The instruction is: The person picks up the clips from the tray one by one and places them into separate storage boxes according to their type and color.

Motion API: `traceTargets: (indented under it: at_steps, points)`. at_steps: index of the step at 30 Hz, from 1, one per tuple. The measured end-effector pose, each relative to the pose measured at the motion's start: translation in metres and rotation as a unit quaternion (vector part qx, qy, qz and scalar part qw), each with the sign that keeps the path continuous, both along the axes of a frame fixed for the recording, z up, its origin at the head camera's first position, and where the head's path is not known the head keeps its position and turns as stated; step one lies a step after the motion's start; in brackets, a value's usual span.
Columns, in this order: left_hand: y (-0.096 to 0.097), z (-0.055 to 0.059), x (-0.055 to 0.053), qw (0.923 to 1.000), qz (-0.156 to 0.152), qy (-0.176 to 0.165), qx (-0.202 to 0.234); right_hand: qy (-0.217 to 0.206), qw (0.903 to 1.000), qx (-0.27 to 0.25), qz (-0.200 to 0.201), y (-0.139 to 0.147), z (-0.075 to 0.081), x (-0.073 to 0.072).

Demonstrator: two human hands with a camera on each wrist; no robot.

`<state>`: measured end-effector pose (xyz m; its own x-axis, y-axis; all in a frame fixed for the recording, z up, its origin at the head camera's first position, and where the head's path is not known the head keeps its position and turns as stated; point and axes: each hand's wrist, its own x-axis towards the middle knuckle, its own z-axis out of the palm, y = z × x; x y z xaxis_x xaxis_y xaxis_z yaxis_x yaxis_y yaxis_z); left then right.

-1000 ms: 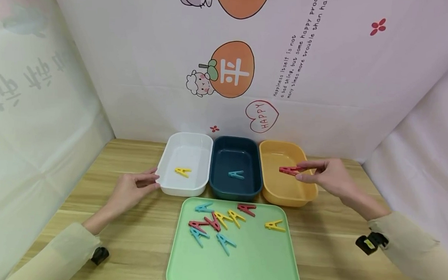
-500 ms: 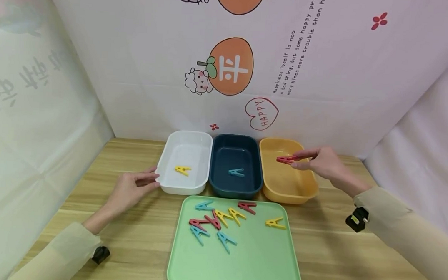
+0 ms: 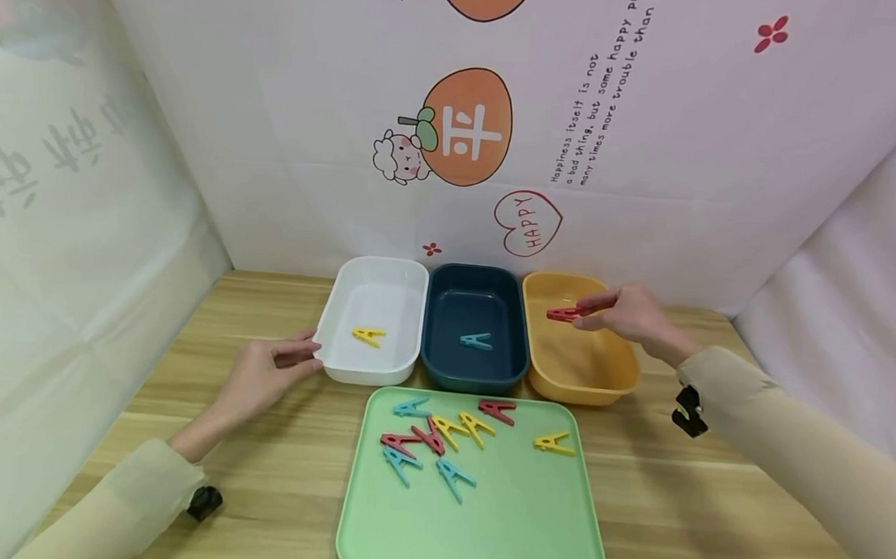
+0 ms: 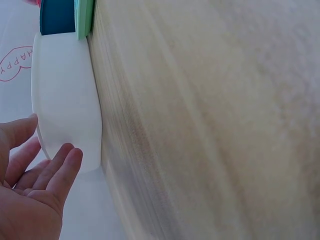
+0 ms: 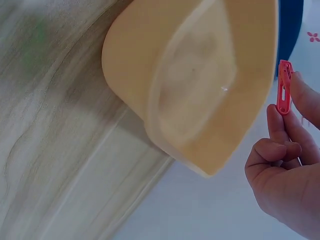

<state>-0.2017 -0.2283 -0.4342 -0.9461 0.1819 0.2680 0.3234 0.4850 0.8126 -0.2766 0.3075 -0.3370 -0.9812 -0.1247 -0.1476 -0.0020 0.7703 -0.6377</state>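
Observation:
My right hand (image 3: 637,313) pinches a red clothespin (image 3: 564,315) between thumb and fingers, above the far part of the yellow-orange container (image 3: 587,365). In the right wrist view this clothespin (image 5: 284,87) stands out beyond the fingertips, near the container's rim. My left hand (image 3: 264,373) touches the near left side of the white container (image 3: 372,373), its fingers extended. The left wrist view has those fingers (image 4: 65,167) against the outer wall and one fingertip at the rim. Inside the white container lies a yellow clothespin (image 3: 369,336).
Between the other two containers stands a dark blue one (image 3: 477,306), holding a blue clothespin (image 3: 476,341). A green tray (image 3: 512,532) in front bears several red, yellow and blue clothespins. A printed cloth wall (image 3: 310,182) rises right behind the containers.
My right hand has moved the red clothespin farther back and slightly left over the yellow-orange container, still gripping it. The left hand keeps its place at the white container.

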Motion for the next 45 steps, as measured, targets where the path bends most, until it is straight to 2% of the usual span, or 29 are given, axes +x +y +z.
traceTargets:
  at_steps: [9, 18, 25, 29, 35, 40, 45]
  points:
    - [0.001, 0.001, -0.003, 1.0, -0.003, 0.002, 0.003, -0.005, 0.9997, 0.023, 0.005, -0.004, -0.019, -0.013]
    - [0.0, -0.002, 0.0, 1.0, -0.006, 0.002, -0.001, -0.006, 0.9988, 0.047, 0.011, -0.008, -0.033, -0.016]
    - [0.0, -0.002, 0.0, 1.0, -0.005, 0.005, 0.005, -0.017, 0.9978, 0.063, 0.013, -0.012, -0.034, -0.021]
    - [0.0, 0.0, -0.001, 1.0, -0.007, 0.004, 0.005, -0.01, 0.9967, 0.08, 0.014, -0.01, -0.034, -0.022]
    - [0.001, 0.002, -0.001, 1.0, -0.006, 0.007, 0.0, 0.027, 0.9959, 0.085, 0.015, -0.007, -0.023, -0.014]
    - [0.002, 0.0, -0.001, 1.0, -0.005, 0.005, 0.002, 0.041, 0.9967, 0.067, 0.019, -0.007, -0.008, 0.002]
    - [0.002, 0.0, -0.001, 1.0, -0.005, 0.006, 0.005, 0.082, 0.9951, 0.053, 0.019, -0.011, -0.002, 0.021]
